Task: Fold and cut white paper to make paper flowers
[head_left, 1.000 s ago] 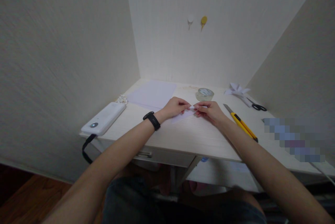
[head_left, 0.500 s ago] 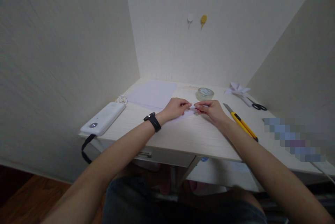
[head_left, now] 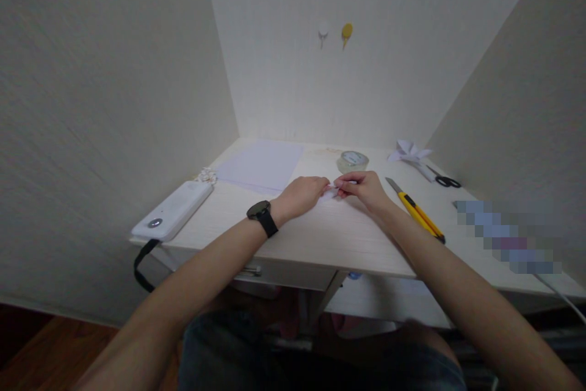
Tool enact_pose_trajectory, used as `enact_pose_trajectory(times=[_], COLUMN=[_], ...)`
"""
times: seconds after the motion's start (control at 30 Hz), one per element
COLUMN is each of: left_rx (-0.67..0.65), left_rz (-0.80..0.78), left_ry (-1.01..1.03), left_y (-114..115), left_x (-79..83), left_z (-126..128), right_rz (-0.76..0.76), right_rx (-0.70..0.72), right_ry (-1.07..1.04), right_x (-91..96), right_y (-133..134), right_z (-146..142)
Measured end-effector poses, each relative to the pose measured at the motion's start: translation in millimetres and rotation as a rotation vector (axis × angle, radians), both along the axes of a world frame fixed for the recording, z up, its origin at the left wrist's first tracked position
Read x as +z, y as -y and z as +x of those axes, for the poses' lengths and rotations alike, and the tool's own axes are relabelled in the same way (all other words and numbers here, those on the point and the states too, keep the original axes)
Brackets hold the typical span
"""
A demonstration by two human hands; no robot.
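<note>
Between my two hands, just above the white desk [head_left: 293, 244], is a small piece of white paper [head_left: 329, 194], largely covered by my fingers. My left hand [head_left: 301, 196], with a black watch on the wrist, is closed on its left side, and its fingertips are partly hidden. On the right side my right hand [head_left: 361, 188] pinches the paper between thumb and fingers. The fingertips of both hands almost meet. Behind my right hand lies a roll of clear tape [head_left: 352, 161]. A yellow utility knife [head_left: 416, 211] rests to the right of that hand, blade pointing away.
Sheets of white paper [head_left: 260, 164] lie at the back left. A white power bank [head_left: 174, 211] with a black strap sits on the left edge. At the back right are a paper pinwheel [head_left: 409, 152] and black-handled scissors [head_left: 446, 181]. Walls enclose three sides.
The view has shifted slightly. My left hand has turned so its back faces up more and its fingers are tucked around the paper; less of the paper shows. My right hand keeps its pinch.
</note>
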State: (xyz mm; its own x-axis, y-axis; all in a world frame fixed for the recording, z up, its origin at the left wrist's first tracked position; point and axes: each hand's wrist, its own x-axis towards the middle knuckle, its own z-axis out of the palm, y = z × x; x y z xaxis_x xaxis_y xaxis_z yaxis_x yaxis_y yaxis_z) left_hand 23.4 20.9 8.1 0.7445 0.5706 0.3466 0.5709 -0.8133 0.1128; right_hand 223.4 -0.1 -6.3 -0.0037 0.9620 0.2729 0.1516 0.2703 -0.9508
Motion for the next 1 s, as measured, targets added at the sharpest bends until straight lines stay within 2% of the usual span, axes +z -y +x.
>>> enact_pose_trajectory(times=[0.13,0.23,0.37,0.53,0.63,0.73,0.83,0.9,1.0], left_rx=[0.031,0.01,-0.035,-0.019,0.026,0.183,0.3,0.342,0.359], left_rz=[0.053,0.006,-0.059,0.032,0.056,0.007,-0.095,-0.144,-0.155], left_ry=[-0.102,-0.08,-0.105,-0.209,-0.188,-0.025,0.182,0.275,0.255], left_y=[8,9,2,-11,-24,-41,-59,-71,-84], left_x=[6.0,9.4,14.1,21.7,25.3,27.1,25.4,22.1,15.4], left_z=[2,7,15,22,24,31,44,54,63], right_rz=[0.031,0.072,0.112,0.038,0.048,0.108,0.115,0.09,-0.041], right_rx=[-0.019,-0.014,-0.02,-0.039,-0.165,-0.393,-0.551,-0.617,-0.663], right_ry=[0.041,0.073,0.059,0.003,-0.08,-0.074,0.187,0.506,0.905], right_x=[-1.8,-3.4,-5.2,-2.5,1.4,8.0,18.2,24.2,25.5], right_y=[-1,-2,-6,-13,-19,-24,-17,-2,31], right_z=[-3,-5,0,13,25,43,63,76,89])
